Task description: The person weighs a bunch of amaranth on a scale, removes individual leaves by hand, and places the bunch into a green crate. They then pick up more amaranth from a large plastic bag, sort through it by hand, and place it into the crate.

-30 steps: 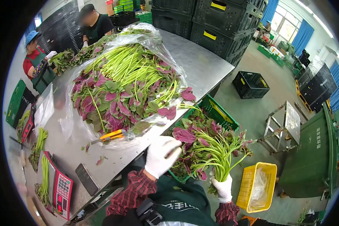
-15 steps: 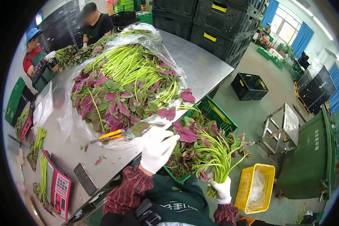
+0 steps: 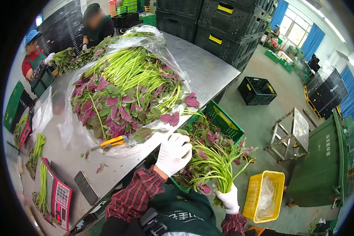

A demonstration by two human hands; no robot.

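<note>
In my gloved right hand (image 3: 227,198) is a bunch of red-and-green amaranth (image 3: 216,163), gripped low, with its pale green stems fanning up and left. My gloved left hand (image 3: 175,154) is beside the bunch's leaves, its fingers curled; whatever they pinch, if anything, is hidden. Beneath both is a green crate (image 3: 224,122) with loose amaranth leaves and stems, partly covered by the bunch. A large heap of amaranth (image 3: 122,90) lies on clear plastic on the metal table (image 3: 212,69). A yellow-handled knife (image 3: 110,143) rests at the heap's near edge.
On the table stand a red scale (image 3: 59,200) bearing stems and a dark phone (image 3: 87,187). Black crates (image 3: 224,35) are stacked behind. A yellow basket (image 3: 264,196), a green bin (image 3: 318,161) and a metal stand (image 3: 293,133) are right. Two people work across the table.
My left hand has moved slightly right and closer to the bunch, with its fingers more curled. A large purple leaf near its fingertips no longer shows there. My right hand still holds the bunch.
</note>
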